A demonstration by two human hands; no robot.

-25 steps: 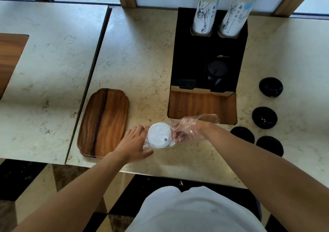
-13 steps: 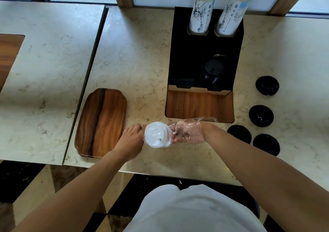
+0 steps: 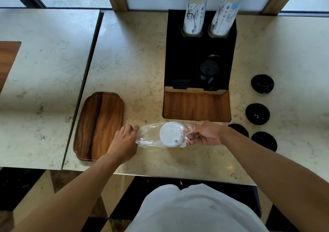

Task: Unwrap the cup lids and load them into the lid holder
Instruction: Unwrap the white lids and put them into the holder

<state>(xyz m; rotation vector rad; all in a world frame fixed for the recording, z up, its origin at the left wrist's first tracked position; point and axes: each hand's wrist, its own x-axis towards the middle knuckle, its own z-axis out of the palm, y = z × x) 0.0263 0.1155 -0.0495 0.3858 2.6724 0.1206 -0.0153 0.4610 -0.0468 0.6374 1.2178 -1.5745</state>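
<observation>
Clear plastic, that's what I've got stretched between my two hands: the wrapper (image 3: 151, 137) lies just above the marble counter (image 3: 135, 53), and my left hand (image 3: 124, 142) pinches its loose end with curled fingers. My right hand (image 3: 204, 133) grips the other end, fingers curled round the crinkled film right beside the white lids (image 3: 171, 133). The lids sit inside the wrapper, between my two grips, closer to the right one (I can only see the top lid face-on, so I can't tell how many are stacked).

Straight beyond my right grip stands the black lid holder (image 3: 181, 62), with a stack of black lids (image 3: 207, 73) already in its right-hand slot and two sleeves of paper cups (image 3: 195, 14) upright at its back. Out past my right wrist, four loose black lids (image 3: 257, 114) lie on the counter. Just outside my left hand rests a wooden tray (image 3: 99, 124).
</observation>
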